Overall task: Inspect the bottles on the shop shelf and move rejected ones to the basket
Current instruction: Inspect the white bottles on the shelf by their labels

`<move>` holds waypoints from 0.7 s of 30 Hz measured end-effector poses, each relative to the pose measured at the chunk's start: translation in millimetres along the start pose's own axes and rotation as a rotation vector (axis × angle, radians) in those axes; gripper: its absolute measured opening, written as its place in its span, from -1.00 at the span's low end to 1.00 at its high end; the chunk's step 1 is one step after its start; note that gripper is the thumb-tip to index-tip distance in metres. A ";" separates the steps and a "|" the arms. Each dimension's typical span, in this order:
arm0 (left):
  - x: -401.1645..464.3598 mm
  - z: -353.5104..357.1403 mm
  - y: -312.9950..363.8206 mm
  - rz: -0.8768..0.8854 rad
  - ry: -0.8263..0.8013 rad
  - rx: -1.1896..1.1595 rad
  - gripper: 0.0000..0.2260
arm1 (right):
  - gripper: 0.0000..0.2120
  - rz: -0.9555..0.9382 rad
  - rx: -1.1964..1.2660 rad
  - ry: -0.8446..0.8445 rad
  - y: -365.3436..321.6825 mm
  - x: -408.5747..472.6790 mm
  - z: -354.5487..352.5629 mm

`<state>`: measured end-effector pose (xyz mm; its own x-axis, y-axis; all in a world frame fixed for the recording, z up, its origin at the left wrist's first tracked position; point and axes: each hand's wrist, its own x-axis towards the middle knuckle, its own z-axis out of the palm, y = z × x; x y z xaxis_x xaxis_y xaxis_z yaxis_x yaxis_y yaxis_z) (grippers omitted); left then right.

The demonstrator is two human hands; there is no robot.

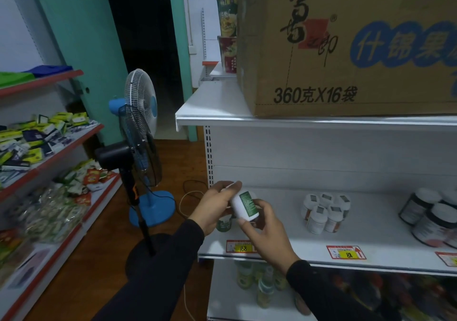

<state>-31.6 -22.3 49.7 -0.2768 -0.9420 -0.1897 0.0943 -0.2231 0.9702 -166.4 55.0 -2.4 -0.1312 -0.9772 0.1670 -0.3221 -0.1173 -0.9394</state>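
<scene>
Right now, in the head view, both hands are holding one bottle (pixel 244 206) in the air, just in front of the left end of the middle shelf (pixel 284 244). The left hand (pixel 214 207) is curling its fingers round the cap end, up and to the left. The right hand (pixel 265 229) is pinching the base end from below, thumb on the near side. The bottle is lying tilted, its long axis running from upper left down to lower right, green label facing the camera, so it is sitting between the two hands with neither one clearly nearer.

Another green-labelled bottle (pixel 223 224) is standing on the shelf behind the left wrist. A cluster of white-capped bottles (pixel 325 211) is standing further right, well apart from the hands, and dark jars (pixel 430 211) are sitting near the right end.

No basket is showing, so which way a rejected bottle would have to travel cannot be told; this looks like the inspecting step.
</scene>
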 end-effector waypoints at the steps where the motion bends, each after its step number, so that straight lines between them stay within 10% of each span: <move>1: -0.1 -1.1 0.4 -0.011 -0.013 -0.013 -0.78 | -0.60 0.005 0.009 -0.005 -0.6 -0.8 0.0; 10: 0.0 -1.6 -0.2 -0.018 0.062 -0.078 -0.67 | -0.45 -0.015 -0.045 -0.007 1.0 -0.2 -0.2; 21: -0.2 -2.7 2.4 -0.040 -0.022 -0.086 -0.74 | -0.76 0.002 0.034 -0.024 -2.6 -3.2 -2.7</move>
<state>-28.8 -23.3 51.6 -0.3027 -0.9265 -0.2234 0.1639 -0.2815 0.9455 -167.7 59.0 0.3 -0.1092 -0.9814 0.1578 -0.2893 -0.1205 -0.9496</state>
